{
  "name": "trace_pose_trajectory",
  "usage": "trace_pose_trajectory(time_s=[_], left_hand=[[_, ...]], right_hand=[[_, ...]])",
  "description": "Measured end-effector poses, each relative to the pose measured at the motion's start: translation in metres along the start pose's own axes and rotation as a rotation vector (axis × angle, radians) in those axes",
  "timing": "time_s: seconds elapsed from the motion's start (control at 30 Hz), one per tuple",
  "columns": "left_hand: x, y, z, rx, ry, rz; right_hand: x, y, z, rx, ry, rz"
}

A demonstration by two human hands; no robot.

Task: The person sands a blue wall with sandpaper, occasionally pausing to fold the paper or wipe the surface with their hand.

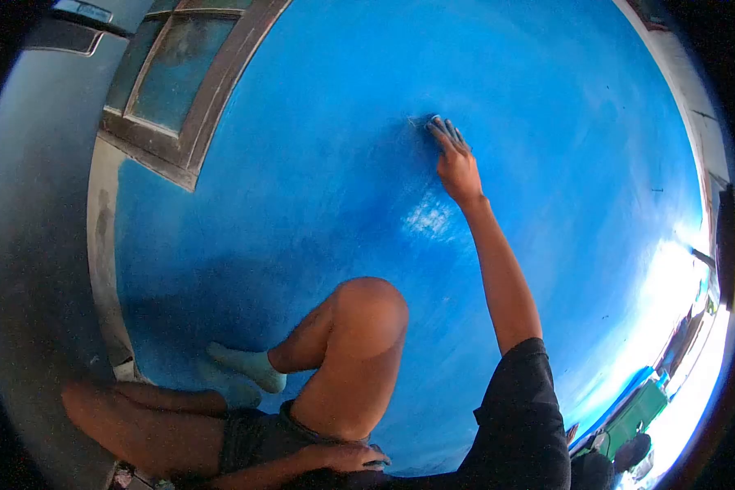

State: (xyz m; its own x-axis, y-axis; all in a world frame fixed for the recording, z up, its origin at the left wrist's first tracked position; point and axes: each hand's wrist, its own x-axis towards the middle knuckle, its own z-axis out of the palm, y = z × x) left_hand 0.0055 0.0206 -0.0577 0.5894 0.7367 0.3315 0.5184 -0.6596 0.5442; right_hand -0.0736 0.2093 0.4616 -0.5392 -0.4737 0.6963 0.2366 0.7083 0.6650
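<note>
My right hand (457, 167) is raised against the blue wall (539, 122), its arm stretched out from a black sleeve. Its fingers are pressed together at the surface, and their tips look grey and dusty. A small pale and dark edge shows under the fingertips, too small to name. Thin pale scratches mark the paint just left of them. Lower down, my left hand (353, 457) lies flat on my upper thigh by the dark shorts, its fingertips greyish too. I see nothing held in it.
A wooden-framed window (189, 139) is at the upper left, beside a grey door-like panel (37, 220). My bent knee (371, 314) rises close to the wall. At the lower right are a green box-like object (639, 412) and dark items in bright light.
</note>
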Motion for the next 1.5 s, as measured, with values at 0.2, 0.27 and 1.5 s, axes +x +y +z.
trace_pose_trajectory(time_s=[0.2, 0.27, 1.5], left_hand=[[-0.004, -0.008, 0.019, -0.072, 0.040, 0.018], [-0.009, 0.005, 0.007, -0.027, 0.006, -0.042], [-0.021, 0.044, -0.042, -0.067, 0.030, -0.125]], right_hand=[[-0.043, 0.038, -0.019, -0.070, 0.097, 0.071], [-0.055, 0.051, -0.025, -0.100, 0.165, 0.200], [-0.039, 0.038, 0.001, 0.029, 0.401, 0.445]])
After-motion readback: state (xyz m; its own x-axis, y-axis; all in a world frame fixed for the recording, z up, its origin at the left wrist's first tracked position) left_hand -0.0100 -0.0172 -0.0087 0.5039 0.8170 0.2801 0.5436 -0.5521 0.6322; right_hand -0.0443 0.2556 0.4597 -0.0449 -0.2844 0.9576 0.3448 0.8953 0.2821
